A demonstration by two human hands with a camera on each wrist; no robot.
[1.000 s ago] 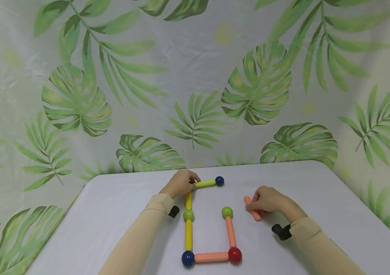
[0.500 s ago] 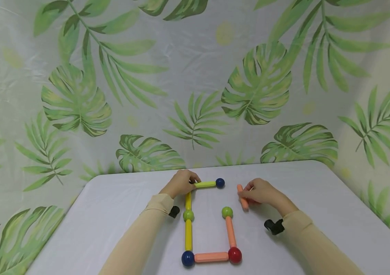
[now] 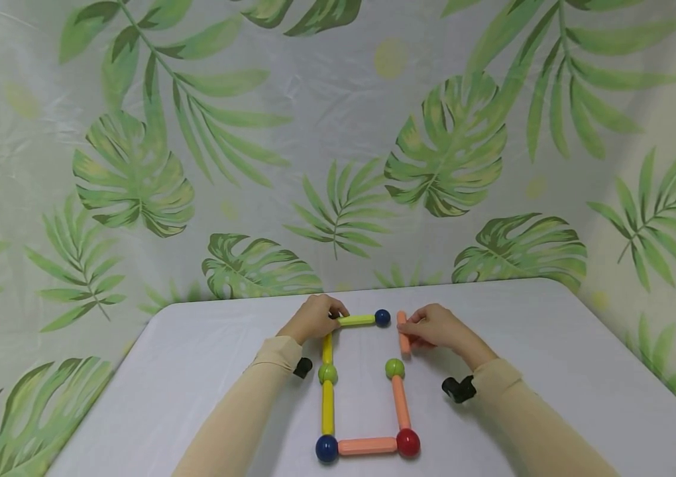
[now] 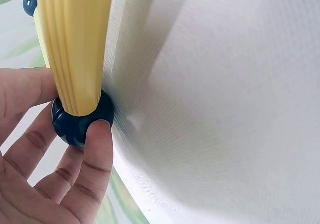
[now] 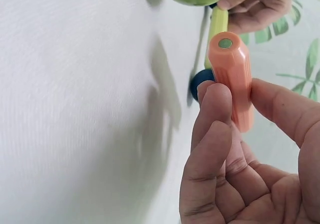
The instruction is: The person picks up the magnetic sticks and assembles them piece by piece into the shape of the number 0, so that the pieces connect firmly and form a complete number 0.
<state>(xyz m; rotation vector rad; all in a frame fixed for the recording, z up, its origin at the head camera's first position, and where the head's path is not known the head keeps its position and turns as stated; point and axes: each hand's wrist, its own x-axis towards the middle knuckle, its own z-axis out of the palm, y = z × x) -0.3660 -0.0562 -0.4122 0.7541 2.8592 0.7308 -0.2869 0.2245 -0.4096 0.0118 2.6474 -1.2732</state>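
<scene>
My left hand (image 3: 312,317) grips a dark blue ball (image 4: 75,126) at the far left corner of a frame of rods and balls. In the left wrist view, a yellow rod (image 4: 77,43) meets that ball. From the same corner a lime-yellow rod (image 3: 356,320) runs right to another blue ball (image 3: 382,318). Between thumb and fingers, my right hand (image 3: 436,328) pinches a salmon magnetic rod (image 3: 403,334); a round metal disc shows in its end in the right wrist view. The rod is held between that blue ball and a green ball (image 3: 394,368), apart from both.
Nearer on the white table (image 3: 207,351) lie a second green ball (image 3: 327,373), a yellow rod (image 3: 327,407), a blue ball (image 3: 327,448), a salmon rod (image 3: 368,446), a red ball (image 3: 407,442) and another salmon rod (image 3: 400,402), joined together. A leaf-patterned cloth (image 3: 338,132) hangs behind.
My right hand has carried the salmon rod left and away from me, and the rod has turned more in line with the right side. My left hand stays on its ball.
</scene>
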